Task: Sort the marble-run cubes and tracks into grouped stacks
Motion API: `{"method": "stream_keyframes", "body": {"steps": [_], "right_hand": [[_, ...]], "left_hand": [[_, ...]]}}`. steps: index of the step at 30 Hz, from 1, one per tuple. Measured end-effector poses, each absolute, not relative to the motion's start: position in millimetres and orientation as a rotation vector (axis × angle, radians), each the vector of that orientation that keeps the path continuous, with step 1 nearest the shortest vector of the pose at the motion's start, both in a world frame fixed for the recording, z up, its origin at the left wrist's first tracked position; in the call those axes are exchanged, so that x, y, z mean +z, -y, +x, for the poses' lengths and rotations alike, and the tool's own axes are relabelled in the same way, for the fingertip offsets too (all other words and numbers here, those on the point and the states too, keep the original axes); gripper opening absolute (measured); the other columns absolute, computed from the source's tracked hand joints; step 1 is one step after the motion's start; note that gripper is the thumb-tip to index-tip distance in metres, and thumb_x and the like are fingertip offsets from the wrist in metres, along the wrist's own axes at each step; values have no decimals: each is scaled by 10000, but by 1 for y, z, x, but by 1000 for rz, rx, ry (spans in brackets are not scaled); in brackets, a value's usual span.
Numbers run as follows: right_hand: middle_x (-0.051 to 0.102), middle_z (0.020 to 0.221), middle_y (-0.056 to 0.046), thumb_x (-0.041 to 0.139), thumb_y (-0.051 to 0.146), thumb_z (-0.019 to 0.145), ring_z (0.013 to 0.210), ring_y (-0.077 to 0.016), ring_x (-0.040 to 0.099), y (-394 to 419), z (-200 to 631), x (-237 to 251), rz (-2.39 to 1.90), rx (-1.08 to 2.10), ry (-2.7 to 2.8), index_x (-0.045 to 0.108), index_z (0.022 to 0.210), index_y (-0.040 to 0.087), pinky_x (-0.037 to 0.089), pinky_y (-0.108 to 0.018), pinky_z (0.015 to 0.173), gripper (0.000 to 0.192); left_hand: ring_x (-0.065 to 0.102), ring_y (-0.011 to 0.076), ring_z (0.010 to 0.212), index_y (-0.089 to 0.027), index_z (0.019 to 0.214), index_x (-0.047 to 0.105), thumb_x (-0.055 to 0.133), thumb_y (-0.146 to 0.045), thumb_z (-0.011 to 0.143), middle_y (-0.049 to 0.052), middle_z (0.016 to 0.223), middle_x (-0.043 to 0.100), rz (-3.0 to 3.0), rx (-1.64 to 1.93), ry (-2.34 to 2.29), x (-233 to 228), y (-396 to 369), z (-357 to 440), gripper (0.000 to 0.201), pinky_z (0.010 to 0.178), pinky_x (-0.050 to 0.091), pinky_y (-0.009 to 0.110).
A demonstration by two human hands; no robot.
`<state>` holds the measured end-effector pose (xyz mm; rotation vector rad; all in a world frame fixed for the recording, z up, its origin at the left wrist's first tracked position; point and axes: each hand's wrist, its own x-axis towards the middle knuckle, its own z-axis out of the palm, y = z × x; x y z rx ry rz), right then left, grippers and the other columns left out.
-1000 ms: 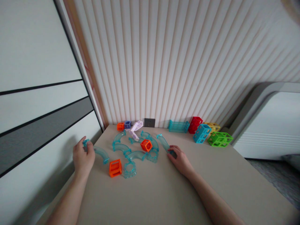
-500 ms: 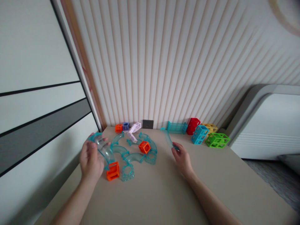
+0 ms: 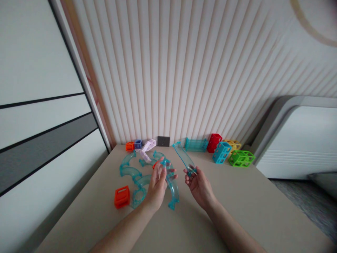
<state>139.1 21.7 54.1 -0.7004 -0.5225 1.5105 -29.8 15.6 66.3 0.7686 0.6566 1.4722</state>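
Note:
My left hand (image 3: 158,184) is closed on a curved clear teal track piece (image 3: 173,188), whose lower end points toward me. In my right hand (image 3: 199,183) is a long straight clear teal track piece (image 3: 184,156), gripped at its near end and slanting up and away to the left. The two pieces are apart. Behind and left of my left hand lie several curved teal track pieces (image 3: 131,171) on the table. An orange cube frame (image 3: 122,197) sits left of my left forearm. Another orange cube is mostly hidden behind my left fingers.
A pale lilac branched piece (image 3: 146,149) lies near the wall, beside a small orange cube (image 3: 130,146) and a purple cube (image 3: 138,144). A teal tube (image 3: 196,144) stands by red (image 3: 214,142), blue (image 3: 221,152), yellow and green blocks (image 3: 241,159) at the back right.
My left hand has carried the curved track piece from the left side to the middle. My right hand has raised and turned the straight piece, bringing it slightly nearer the left hand.

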Motion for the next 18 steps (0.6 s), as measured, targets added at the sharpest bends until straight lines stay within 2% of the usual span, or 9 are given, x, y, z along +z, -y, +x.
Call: {"method": "stream_keyframes", "body": {"steps": [3, 7, 12, 18], "right_hand": [[761, 803, -35, 833, 476, 754, 543, -114, 599, -16, 137, 59, -688, 1545, 561, 679, 937, 194, 475, -214, 508, 370], [744, 823, -29, 815, 511, 774, 516, -92, 560, -10, 134, 64, -687, 1631, 640, 663, 908, 188, 456, -213, 520, 381], [725, 845, -11, 795, 516, 785, 510, -92, 551, -8, 135, 62, -709, 1688, 691, 644, 884, 196, 437, -228, 523, 368], [666, 789, 18, 774, 504, 799, 467, -76, 470, -6, 139, 60, -727, 1743, 705, 628, 913, 206, 373, -236, 510, 351]], "left_hand": [[717, 204, 971, -263, 1256, 618, 779, -453, 826, 50, 1107, 694, 710, 1471, -641, 59, -16, -34, 498, 886, 585, 365], [730, 219, 875, -155, 1013, 707, 821, -507, 756, 93, 992, 746, 585, 1430, -674, 56, -14, -37, 451, 817, 591, 355], [707, 186, 765, -132, 984, 717, 855, -511, 704, 92, 928, 761, 469, 1422, -750, 61, -13, -38, 490, 678, 574, 293], [573, 88, 541, -132, 901, 687, 770, -590, 766, 30, 758, 703, 431, 1444, -724, 63, -17, -44, 485, 474, 418, 196]]}}
